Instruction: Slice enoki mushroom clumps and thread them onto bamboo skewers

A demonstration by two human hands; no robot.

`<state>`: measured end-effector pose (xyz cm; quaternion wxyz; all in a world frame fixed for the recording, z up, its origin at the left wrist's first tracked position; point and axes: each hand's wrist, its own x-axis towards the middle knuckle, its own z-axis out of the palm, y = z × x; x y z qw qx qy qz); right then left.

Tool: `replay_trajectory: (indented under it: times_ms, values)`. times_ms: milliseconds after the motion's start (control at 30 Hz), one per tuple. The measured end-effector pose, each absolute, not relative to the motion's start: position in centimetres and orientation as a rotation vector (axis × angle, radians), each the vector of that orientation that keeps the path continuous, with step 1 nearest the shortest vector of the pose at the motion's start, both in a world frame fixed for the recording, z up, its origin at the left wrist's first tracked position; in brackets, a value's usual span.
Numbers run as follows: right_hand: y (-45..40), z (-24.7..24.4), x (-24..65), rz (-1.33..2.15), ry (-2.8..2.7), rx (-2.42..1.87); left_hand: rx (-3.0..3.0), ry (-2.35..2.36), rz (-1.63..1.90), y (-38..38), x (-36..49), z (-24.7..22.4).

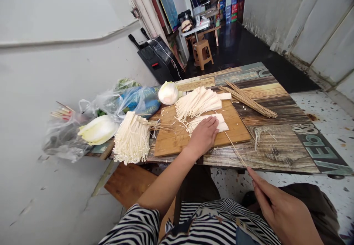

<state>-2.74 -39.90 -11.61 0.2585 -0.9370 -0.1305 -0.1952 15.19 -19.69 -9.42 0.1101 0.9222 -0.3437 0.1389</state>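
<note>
My left hand lies flat, fingers stretched out, on a small bunch of enoki mushrooms and presses it against the wooden cutting board. In my right hand a thin bamboo skewer is pinched near its lower end. The skewer's far end reaches the near edge of the bunch; whether it has entered is too small to tell. Behind my left hand a larger pile of enoki mushrooms rests on the board. Several skewered enoki bunches lie left of the board, their sticks pointing right.
Loose bamboo skewers lie in a bundle right of the board, near trimmed scraps. A cabbage, a halved cabbage and plastic bags line the left side. A black speaker stands beyond the table.
</note>
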Motion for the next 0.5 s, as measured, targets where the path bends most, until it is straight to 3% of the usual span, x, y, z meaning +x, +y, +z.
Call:
replay_trajectory:
  times_ms: [500]
  values:
    - [-40.01, -11.62, -2.22, -0.541, -0.368, -2.558, 2.687, -1.0, 0.373, -19.65, 15.26, -9.42]
